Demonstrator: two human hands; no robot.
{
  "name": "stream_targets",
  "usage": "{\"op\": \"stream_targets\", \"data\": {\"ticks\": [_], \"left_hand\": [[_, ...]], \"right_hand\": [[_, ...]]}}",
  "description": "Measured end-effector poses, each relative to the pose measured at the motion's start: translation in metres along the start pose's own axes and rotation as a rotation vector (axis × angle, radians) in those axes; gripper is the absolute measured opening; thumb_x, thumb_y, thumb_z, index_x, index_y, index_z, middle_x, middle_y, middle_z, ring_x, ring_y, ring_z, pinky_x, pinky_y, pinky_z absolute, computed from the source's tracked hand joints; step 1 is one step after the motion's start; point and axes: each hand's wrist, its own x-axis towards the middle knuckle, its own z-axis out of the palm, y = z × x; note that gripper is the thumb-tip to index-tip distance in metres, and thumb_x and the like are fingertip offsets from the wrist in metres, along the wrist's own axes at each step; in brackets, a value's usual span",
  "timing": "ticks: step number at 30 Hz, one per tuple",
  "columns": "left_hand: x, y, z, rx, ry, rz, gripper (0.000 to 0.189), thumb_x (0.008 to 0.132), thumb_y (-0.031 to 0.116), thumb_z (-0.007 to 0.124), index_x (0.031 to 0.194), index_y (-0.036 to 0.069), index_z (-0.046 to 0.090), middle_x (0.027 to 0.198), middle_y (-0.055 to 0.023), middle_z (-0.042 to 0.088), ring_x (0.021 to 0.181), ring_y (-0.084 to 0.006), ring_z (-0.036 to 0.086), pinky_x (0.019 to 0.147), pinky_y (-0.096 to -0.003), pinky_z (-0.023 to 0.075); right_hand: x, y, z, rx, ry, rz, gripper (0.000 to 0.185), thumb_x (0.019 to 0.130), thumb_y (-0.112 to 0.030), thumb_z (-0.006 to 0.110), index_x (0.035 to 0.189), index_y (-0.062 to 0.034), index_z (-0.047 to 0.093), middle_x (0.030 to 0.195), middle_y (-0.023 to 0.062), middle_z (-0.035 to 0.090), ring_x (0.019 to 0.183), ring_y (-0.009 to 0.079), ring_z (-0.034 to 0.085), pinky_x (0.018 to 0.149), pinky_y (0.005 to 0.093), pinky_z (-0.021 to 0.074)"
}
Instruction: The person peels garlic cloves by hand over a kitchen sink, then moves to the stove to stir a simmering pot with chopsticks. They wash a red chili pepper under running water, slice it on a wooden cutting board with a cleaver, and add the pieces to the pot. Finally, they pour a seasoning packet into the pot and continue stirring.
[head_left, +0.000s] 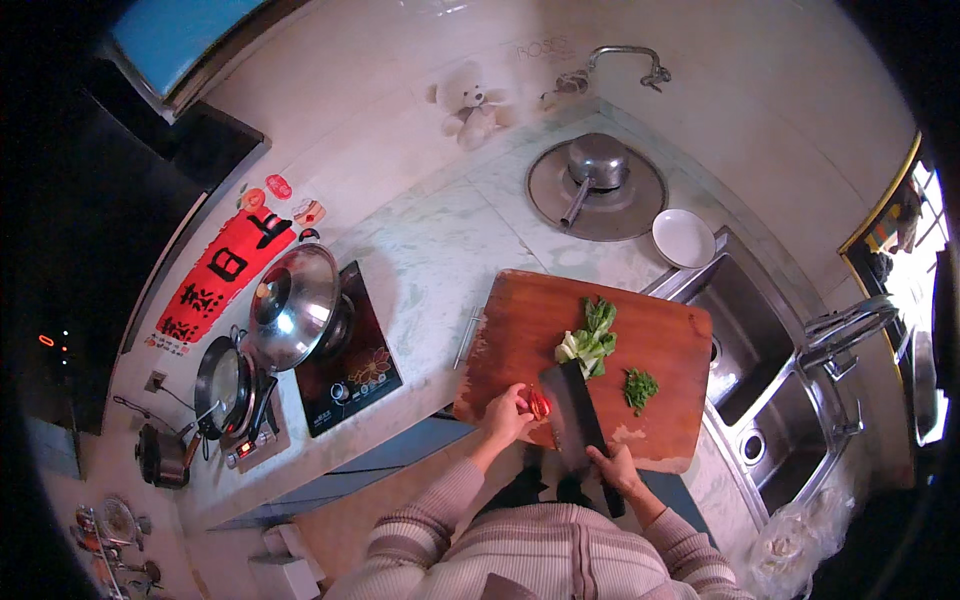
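Observation:
My right hand (616, 466) grips the handle of a wide, dark-bladed cleaver (574, 409), its blade slanting across the near part of a wooden cutting board (517, 322). At the blade's left side, the fingers of my left hand (506, 416) hold red chili pepper (538, 405), which looks cut open or in pieces. Leafy greens with pale stems (589, 345) lie on the board just beyond the blade's far end. To the right of the cleaver sits a small heap of chopped green herbs (640, 390).
A double-basin steel sink (750, 322) adjoins the board's right side. A white bowl (684, 238) and an upturned saucepan (598, 161) on a round lid (540, 187) stand beyond. Leftward are an induction cooktop (360, 375), a domed steel lid (300, 307) and pans (217, 382).

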Motion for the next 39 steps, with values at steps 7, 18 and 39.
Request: {"op": "stream_targets", "data": {"ticks": [7,18,39], "left_hand": [[0.012,-0.001,-0.004,-0.044,-0.009,-0.007,0.05,0.059,0.009,0.075,0.105,0.008,0.054,0.079,-0.0063,0.064,0.075,-0.0248,0.062,0.068,-0.0347,0.0482],[0.001,-0.041,-0.093,-0.229,0.244,0.071,0.046,0.063,0.008,0.07,0.105,0.008,0.054,0.077,-0.0065,0.064,0.066,-0.0204,0.061,0.059,-0.0324,0.0471],[-0.141,-0.416,-0.582,0.376,1.113,-0.157,0.018,0.066,0.014,0.067,0.083,0.008,0.063,0.086,-0.0115,0.062,0.086,-0.0295,0.057,0.078,-0.0385,0.0441]], "right_hand": [[0.006,-0.012,0.022,0.029,-0.094,0.045,0.025,0.086,-0.023,0.058,0.077,-0.0005,0.054,0.054,0.004,0.052,0.04,0.0119,0.048,0.039,0.0258,0.0378],[0.017,-0.068,0.086,0.032,-0.173,-0.118,0.02,0.087,-0.017,0.056,0.074,-0.0012,0.055,0.055,0.0015,0.051,0.044,0.0104,0.047,0.041,0.0252,0.0377],[0.096,-0.339,0.682,-0.733,-0.483,-0.688,0.028,0.075,-0.026,0.051,0.084,-0.0022,0.061,0.077,0.021,0.061,0.079,0.0366,0.06,0.072,0.0444,0.0464]]}}
